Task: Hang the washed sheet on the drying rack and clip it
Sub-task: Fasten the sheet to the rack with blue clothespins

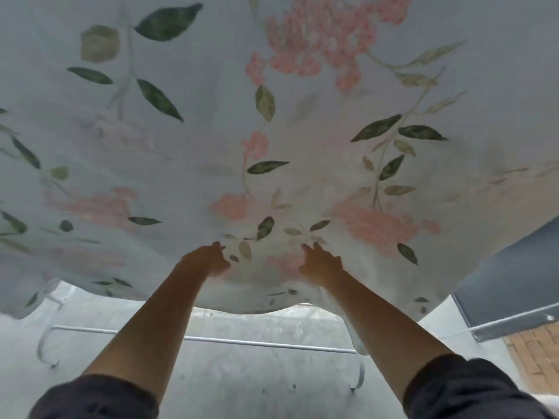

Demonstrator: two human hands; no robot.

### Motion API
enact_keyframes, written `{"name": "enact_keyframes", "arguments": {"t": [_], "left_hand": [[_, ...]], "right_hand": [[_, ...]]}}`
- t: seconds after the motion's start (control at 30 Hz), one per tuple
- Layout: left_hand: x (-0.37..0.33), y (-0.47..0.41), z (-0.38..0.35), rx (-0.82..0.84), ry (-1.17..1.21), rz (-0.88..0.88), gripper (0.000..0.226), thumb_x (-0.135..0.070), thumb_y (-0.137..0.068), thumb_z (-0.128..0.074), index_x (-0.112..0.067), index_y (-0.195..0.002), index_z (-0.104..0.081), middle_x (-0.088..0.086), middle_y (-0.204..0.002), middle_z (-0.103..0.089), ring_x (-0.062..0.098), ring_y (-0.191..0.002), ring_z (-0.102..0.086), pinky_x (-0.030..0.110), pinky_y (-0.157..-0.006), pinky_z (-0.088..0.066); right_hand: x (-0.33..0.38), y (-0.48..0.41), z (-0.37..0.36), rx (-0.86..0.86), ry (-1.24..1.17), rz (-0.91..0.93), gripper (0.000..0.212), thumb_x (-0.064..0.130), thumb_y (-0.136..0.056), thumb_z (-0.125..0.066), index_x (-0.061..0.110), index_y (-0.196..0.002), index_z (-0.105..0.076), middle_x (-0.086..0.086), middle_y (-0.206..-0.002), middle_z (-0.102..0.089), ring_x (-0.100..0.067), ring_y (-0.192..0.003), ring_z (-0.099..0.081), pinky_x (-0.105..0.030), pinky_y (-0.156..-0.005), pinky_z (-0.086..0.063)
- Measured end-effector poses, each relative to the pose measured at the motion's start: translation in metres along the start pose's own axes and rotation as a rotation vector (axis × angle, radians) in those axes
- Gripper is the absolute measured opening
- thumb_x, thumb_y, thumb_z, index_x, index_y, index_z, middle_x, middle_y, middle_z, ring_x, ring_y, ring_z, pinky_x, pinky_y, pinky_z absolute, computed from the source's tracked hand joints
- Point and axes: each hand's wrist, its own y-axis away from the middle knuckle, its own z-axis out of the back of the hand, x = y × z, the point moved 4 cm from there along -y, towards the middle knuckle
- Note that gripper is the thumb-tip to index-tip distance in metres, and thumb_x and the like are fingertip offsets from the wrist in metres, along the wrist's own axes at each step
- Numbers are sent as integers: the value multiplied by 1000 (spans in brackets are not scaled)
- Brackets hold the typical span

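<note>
A pale blue sheet [193, 140] printed with pink flowers and green leaves billows across most of the view, spread over the drying rack. Both my arms reach forward into it near its lower middle. My left hand [208, 258] pinches a fold of the cloth, its fingers curled into the fabric. My right hand [320, 264] grips the cloth a little to the right, fingers bent into the material. Beneath the sheet's lower edge a metal bar of the drying rack [260, 343] runs across, with curved legs at each end. No clips are in view.
The rack stands on a grey concrete floor [242, 382]. At the right are a dark blue panel [511, 276] with a metal rail [514, 320], and a patch of brick paving [535, 355].
</note>
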Motion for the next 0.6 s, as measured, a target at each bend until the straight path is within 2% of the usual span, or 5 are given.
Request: {"name": "enact_keyframes", "arguments": {"t": [0.17, 0.33, 0.4, 0.53, 0.6], "left_hand": [[55, 14, -2, -416, 82, -175, 56, -26, -89, -51, -20, -142, -36, 7, -153, -30, 26, -137, -33, 42, -106, -37], [119, 48, 78, -1168, 151, -292, 77, -12, -77, -57, -13, -148, -26, 17, -158, -6, 34, -146, -6, 49, -116, -16], [150, 31, 111, -1058, 11, -203, 81, -18, -81, -53, -19, -152, -13, 10, -160, 1, 30, -147, -3, 49, -116, -9], [216, -9, 91, -219, -65, 75, 65, -32, -92, -45, -20, -149, -17, 13, -147, -38, 29, -130, -43, 45, -105, -36], [236, 0, 70, -244, -63, 47, 55, -32, -92, -42, -19, -144, -28, 12, -133, -54, 28, -119, -53, 39, -94, -43]], "right_hand": [[62, 45, -49, -81, -4, 76, 63, 34, -95, -38, 28, -152, -9, -6, -160, -3, -28, -146, -12, -50, -116, -13], [179, 61, 44, -940, -204, 325, 69, 18, -88, -43, 25, -151, -17, -12, -159, -2, -33, -147, -5, -55, -114, -19], [213, 45, 80, -1006, -80, 292, 73, 14, -83, -39, 27, -152, -17, -7, -159, 4, -31, -147, -1, -54, -116, -14], [236, -13, 26, -216, 10, 122, 59, 26, -90, -43, 25, -146, -26, -6, -155, -23, -28, -141, -26, -50, -110, -28], [244, -2, -14, -106, 43, 170, 57, 27, -90, -46, 25, -144, -31, -2, -150, -33, -25, -136, -34, -47, -108, -31]]}}
